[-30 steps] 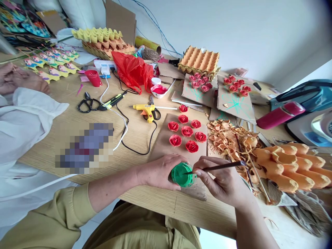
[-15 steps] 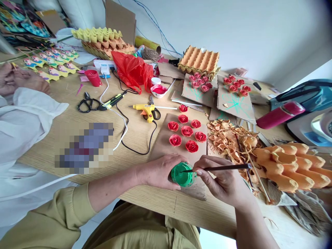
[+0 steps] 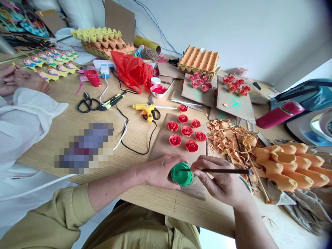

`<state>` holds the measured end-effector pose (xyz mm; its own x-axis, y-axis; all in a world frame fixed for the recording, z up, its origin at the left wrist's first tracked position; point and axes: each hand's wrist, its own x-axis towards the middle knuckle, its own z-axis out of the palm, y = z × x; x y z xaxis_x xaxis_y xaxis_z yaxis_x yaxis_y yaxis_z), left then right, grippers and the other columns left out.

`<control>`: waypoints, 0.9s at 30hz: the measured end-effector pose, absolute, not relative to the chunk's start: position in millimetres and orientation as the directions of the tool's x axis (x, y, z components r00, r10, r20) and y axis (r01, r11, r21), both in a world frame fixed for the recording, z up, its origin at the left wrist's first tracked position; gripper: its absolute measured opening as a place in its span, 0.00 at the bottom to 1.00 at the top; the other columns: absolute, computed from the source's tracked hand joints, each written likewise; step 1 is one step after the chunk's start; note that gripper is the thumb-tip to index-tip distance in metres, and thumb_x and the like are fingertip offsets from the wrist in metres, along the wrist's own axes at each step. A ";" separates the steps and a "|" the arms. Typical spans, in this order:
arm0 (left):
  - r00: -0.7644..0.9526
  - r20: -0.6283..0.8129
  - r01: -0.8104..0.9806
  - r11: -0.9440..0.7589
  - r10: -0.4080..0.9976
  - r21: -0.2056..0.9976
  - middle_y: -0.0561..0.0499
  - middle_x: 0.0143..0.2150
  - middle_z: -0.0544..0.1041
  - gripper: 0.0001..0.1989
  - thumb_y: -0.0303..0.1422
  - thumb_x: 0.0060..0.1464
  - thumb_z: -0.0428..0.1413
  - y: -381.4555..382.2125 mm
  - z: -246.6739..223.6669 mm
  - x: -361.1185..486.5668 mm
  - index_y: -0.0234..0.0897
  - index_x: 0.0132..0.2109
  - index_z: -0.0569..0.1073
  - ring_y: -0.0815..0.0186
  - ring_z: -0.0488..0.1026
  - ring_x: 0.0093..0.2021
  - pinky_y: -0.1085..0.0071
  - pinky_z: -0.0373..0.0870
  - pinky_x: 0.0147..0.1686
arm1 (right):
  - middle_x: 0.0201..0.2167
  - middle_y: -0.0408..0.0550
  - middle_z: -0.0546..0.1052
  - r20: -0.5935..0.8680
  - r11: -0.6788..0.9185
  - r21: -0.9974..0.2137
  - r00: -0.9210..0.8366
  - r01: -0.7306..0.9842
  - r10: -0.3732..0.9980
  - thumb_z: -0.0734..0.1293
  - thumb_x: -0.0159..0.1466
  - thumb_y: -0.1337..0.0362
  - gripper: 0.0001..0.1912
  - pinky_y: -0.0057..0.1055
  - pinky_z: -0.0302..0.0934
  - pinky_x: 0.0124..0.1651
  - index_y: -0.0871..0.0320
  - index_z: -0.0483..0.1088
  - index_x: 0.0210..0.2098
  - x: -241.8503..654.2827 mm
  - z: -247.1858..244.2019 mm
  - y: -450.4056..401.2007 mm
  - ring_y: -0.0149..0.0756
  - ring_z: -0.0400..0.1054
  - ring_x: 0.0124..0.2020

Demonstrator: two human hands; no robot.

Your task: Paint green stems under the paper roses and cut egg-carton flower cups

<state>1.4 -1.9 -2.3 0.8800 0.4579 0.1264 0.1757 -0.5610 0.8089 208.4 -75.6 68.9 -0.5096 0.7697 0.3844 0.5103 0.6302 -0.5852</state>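
Note:
My left hand [image 3: 162, 172] is wrapped round a small jar of green paint [image 3: 182, 178], just over the near part of a cardboard sheet [image 3: 163, 147]. A dark-handled paintbrush [image 3: 223, 171] is pinched in my right hand [image 3: 216, 180], its tip down in the paint. Beyond the jar, several red paper roses [image 3: 186, 130] stand on the same cardboard, and one more red rose [image 3: 183, 108] sits just past its far edge.
Orange carton scraps [image 3: 224, 138] and an egg-carton piece [image 3: 287, 166] lie to the right. A yellow glue gun [image 3: 146, 111], black scissors [image 3: 88, 103] and a bowl of red paint [image 3: 158, 90] are left and beyond. A co-worker's hands [image 3: 20, 79] work at far left.
The brush has shifted slightly within the green paint, its handle end now a little lower. My left hand and the jar stay nearly where they were.

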 end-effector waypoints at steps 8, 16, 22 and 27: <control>0.882 0.099 0.204 -0.563 0.460 0.801 0.46 0.53 0.75 0.33 0.33 0.43 0.70 -2.2 -1.3 1.3 0.40 0.54 0.64 0.55 0.73 0.54 0.60 0.68 0.56 | 0.31 0.48 0.76 0.384 0.639 -0.572 -0.521 0.514 0.762 0.61 0.71 0.70 0.07 0.30 0.60 0.32 0.59 0.70 0.38 207.2 67.3 -73.1 0.32 0.68 0.31; 0.880 0.119 0.192 -0.573 0.460 0.797 0.47 0.53 0.75 0.33 0.33 0.42 0.70 -3.1 -1.8 1.3 0.41 0.54 0.64 0.55 0.73 0.54 0.60 0.67 0.56 | 0.31 0.48 0.76 0.381 0.641 -0.564 -0.525 0.520 0.761 0.60 0.72 0.69 0.08 0.30 0.59 0.32 0.58 0.69 0.38 209.7 70.1 -72.5 0.31 0.66 0.30; 0.884 0.114 0.179 -0.554 0.454 0.813 0.47 0.52 0.75 0.32 0.33 0.43 0.69 -1.3 -2.8 1.1 0.41 0.53 0.64 0.55 0.74 0.53 0.61 0.68 0.55 | 0.28 0.46 0.74 0.349 0.625 -0.598 -0.540 0.501 0.766 0.60 0.72 0.68 0.09 0.29 0.59 0.31 0.58 0.69 0.36 207.8 68.9 -73.8 0.31 0.67 0.28; 0.879 0.097 0.207 -0.557 0.467 0.805 0.47 0.54 0.75 0.34 0.34 0.42 0.69 -1.6 -2.8 1.0 0.42 0.54 0.64 0.54 0.74 0.54 0.60 0.68 0.55 | 0.30 0.48 0.76 0.362 0.587 -0.596 -0.470 0.547 0.805 0.61 0.72 0.67 0.08 0.31 0.62 0.34 0.58 0.70 0.38 212.6 64.9 -74.5 0.33 0.70 0.30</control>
<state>1.0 -1.6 -2.8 0.8789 0.4670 0.0969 0.2071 -0.5566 0.8045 212.6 -74.5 64.9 -0.4701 0.8051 0.3618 0.5470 0.5874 -0.5964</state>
